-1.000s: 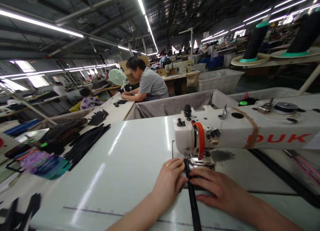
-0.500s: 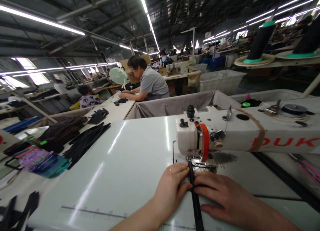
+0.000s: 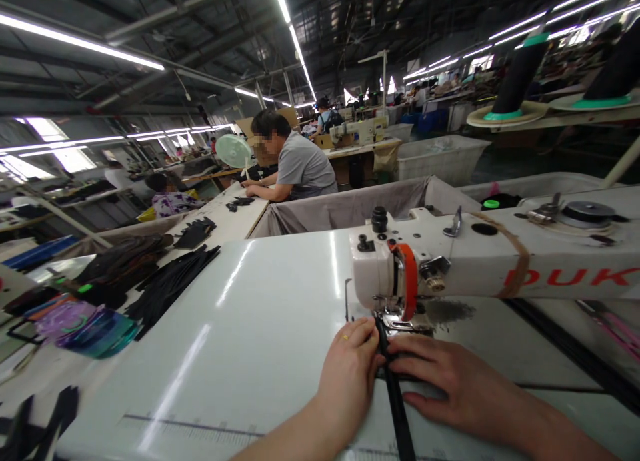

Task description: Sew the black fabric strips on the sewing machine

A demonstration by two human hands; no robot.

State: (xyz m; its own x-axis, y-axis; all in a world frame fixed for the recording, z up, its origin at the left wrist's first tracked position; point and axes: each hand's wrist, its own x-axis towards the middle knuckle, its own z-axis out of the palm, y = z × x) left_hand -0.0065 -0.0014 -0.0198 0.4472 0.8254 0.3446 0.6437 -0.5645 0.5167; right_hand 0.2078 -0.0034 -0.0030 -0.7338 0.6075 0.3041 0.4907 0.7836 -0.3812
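Observation:
A narrow black fabric strip [image 3: 397, 408] runs from the front edge of the view up under the presser foot of a white sewing machine [image 3: 450, 254]. Along its left side, my left hand [image 3: 350, 368] is closed, with fingertips and thumb pinching the strip's edge close to the foot. From the right, my right hand [image 3: 450, 378] lies low over the table with fingers spread and stretched out. Its fingertips touch the strip's right edge, and the thumb sits lower, apart from the other fingers. The needle area is partly hidden by the machine head and an orange guard [image 3: 410, 281].
Black strips lie in a pile [image 3: 173, 281] on the left, beside a purple and teal bottle [image 3: 90, 328]. A ruler scale [image 3: 200, 426] marks the table's front. Thread cones [image 3: 523, 74] stand at upper right. Past a cloth-lined bin [image 3: 345, 208], a co-worker [image 3: 300, 158] leans over a table.
My left hand has shifted slightly, its thumb now drawn in closer to the fingers. The strip's near end lies a little farther right. My right hand has hardly moved.

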